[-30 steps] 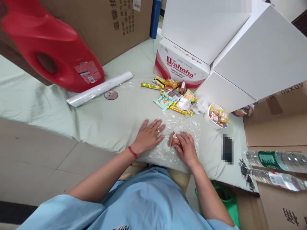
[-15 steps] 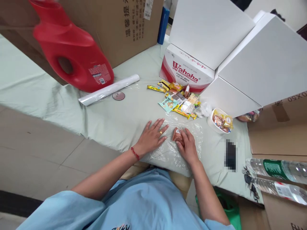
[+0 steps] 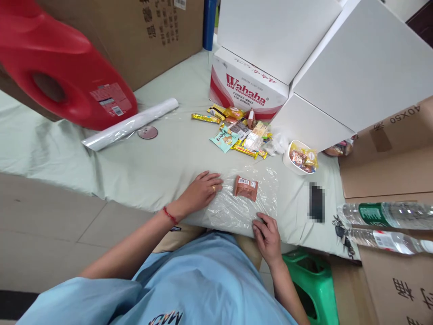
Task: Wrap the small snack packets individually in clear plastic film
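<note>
The right hand [image 3: 269, 237] is touching the near right edge of the clear film [image 3: 221, 214]; its fingers are curving narrowly, but one cannot tell whether they are pinching it. The left hand [image 3: 199, 192] is resting on the film's left side, fingers extended. Right of it, a brown packet [image 3: 246, 188] is lying on the film. Farther, snacks [image 3: 225, 141] are lying before a Wahaha box [image 3: 250, 90].

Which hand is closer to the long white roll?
Left. The left hand is right of the long white roll and nearer the person, at the clear sheet's left side. The right hand is farther right, by the sheet's near edge.
</note>
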The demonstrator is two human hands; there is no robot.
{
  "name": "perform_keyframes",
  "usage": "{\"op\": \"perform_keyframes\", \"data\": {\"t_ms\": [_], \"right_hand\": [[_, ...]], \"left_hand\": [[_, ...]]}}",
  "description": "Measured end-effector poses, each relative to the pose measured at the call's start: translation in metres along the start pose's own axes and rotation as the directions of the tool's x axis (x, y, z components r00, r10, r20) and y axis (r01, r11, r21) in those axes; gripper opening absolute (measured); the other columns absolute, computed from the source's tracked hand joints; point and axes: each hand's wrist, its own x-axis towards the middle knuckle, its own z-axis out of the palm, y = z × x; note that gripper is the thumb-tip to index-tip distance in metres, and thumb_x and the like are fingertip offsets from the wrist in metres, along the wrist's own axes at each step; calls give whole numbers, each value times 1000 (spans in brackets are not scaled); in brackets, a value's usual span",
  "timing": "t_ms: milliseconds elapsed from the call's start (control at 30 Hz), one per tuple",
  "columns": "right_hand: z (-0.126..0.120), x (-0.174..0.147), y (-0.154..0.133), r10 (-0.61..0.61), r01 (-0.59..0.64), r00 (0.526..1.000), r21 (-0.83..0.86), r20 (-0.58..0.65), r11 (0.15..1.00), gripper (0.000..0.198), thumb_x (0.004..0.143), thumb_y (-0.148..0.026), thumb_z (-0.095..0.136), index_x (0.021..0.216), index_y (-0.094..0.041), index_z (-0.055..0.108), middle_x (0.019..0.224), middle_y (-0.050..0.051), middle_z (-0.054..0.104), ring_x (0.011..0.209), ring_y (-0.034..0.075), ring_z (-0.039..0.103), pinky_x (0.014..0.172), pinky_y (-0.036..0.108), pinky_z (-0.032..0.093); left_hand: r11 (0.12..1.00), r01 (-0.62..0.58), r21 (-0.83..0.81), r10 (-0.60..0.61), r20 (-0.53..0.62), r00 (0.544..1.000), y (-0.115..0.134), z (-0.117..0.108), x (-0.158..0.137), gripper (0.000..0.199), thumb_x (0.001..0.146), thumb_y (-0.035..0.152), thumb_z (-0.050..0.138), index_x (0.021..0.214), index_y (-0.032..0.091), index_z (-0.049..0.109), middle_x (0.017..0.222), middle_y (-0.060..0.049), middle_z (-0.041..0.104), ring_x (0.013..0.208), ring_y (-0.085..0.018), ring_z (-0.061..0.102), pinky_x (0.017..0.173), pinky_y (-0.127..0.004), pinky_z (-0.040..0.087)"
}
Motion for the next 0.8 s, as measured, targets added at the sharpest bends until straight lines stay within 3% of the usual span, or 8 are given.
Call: {"op": "perform_keyframes", "data": {"t_ms": [100, 267, 367, 467, 533, 600, 700, 800], "right_hand": [[-6, 13, 5, 45, -46, 999, 112, 9, 993, 19, 102, -23, 61, 109, -27, 78, 120, 11, 75, 109, 27, 69, 93, 48, 60], [-28, 63, 14, 117, -152, 985, 322, 125, 935, 17, 103, -34, 63, 103, -27, 78, 116, 9, 76, 111, 24, 71, 98, 41, 57], [-38, 104, 18, 120, -194, 970, 380, 211, 904, 22, 101, -42, 64, 99, -25, 77, 113, 9, 77, 105, 23, 71, 94, 37, 55], [-41, 138, 20, 154, -267, 939, 370, 309, 890, 29, 99, -49, 64, 97, -23, 76, 96, 6, 77, 89, 21, 69, 81, 33, 53], [-39, 154, 21, 202, -334, 911, 357, 359, 873, 32, 96, -52, 64, 95, -22, 74, 82, 3, 73, 76, 18, 65, 73, 30, 50], [-35, 164, 24, 255, -406, 883, 370, 393, 836, 35, 94, -55, 65, 91, -21, 72, 72, 0, 66, 66, 16, 59, 66, 28, 46], [-28, 169, 32, 335, -502, 845, 399, 418, 767, 42, 88, -62, 66, 90, -20, 70, 65, -3, 58, 56, 13, 51, 59, 28, 43], [-21, 169, 42, 396, -554, 816, 375, 420, 743, 46, 83, -65, 67, 90, -19, 71, 63, -4, 55, 53, 13, 47, 55, 27, 39]], "left_hand": [[998, 5, -68, -4, 20, 1000, -15, -5, -8, 41, 94, 13, 47, 118, 27, 77, 139, -6, 73, 147, -26, 53, 126, -58, 37], [997, -18, -73, 31, 181, 983, -24, -22, -21, 65, 82, 8, 49, 142, 27, 64, 155, -4, 62, 155, -27, 42, 131, -60, 25], [999, -36, -30, 42, 207, 977, -15, -22, -22, 63, 87, 22, 58, 150, 29, 58, 163, -6, 53, 160, -33, 33, 131, -65, 18], [998, -53, 30, 47, 169, 985, -2, -15, -19, 65, 90, 46, 70, 152, 30, 56, 166, -10, 47, 162, -39, 25, 130, -70, 12], [996, -68, 55, 59, 140, 988, 6, -9, -13, 71, 87, 51, 75, 152, 30, 55, 166, -12, 46, 163, -40, 22, 130, -70, 10], [996, -80, 40, 75, 122, 990, 10, -5, -7, 62, 90, 45, 74, 148, 29, 59, 163, -12, 50, 163, -38, 23, 130, -69, 9], [995, -39, -87, 49, 109, 993, 7, -4, 5, 26, 101, 32, 57, 121, 28, 74, 140, -7, 72, 156, -31, 41, 131, -67, 12], [953, 123, -275, -119, 35, 992, 0, -7, 15, 32, 106, 36, 45, 97, 25, 74, 113, -5, 81, 136, -26, 62, 129, -61, 24]]}}
